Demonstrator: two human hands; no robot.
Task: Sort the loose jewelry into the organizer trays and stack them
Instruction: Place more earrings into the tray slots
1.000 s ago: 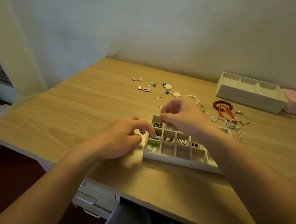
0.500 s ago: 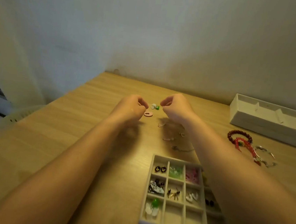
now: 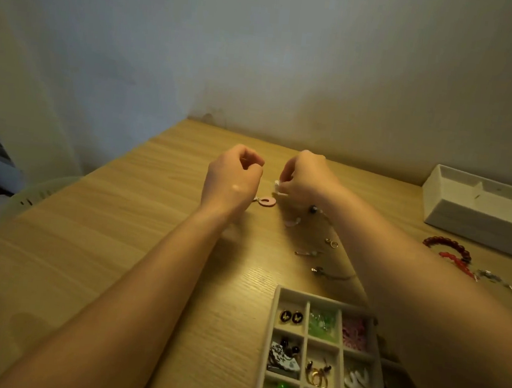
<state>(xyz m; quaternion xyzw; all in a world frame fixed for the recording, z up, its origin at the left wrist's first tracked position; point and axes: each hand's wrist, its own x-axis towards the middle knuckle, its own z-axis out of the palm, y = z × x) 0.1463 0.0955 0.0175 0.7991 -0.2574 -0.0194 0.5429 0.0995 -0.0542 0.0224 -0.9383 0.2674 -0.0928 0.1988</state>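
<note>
Both arms reach to the far side of the wooden desk. My left hand (image 3: 232, 178) has its fingers curled, thumb against forefinger, pinching something small that its fingers mostly hide. A pink ring earring (image 3: 267, 201) lies on the desk just right of it. My right hand (image 3: 308, 180) pinches a small white piece (image 3: 278, 187) at its fingertips. The near organizer tray (image 3: 271, 334) sits at the bottom right, with earrings and beads in several compartments; my right forearm covers its right side.
A second white tray (image 3: 480, 214) stands at the far right by the wall. A dark red bead bracelet (image 3: 447, 244), a red bracelet (image 3: 459, 264) and a silver chain (image 3: 498, 279) lie before it. Small earrings (image 3: 331, 243) are scattered between the hands and the near tray.
Both hands left the near tray and reached out to the loose earrings at the far side. The view tilted down, so the tray now sits at the bottom right.
</note>
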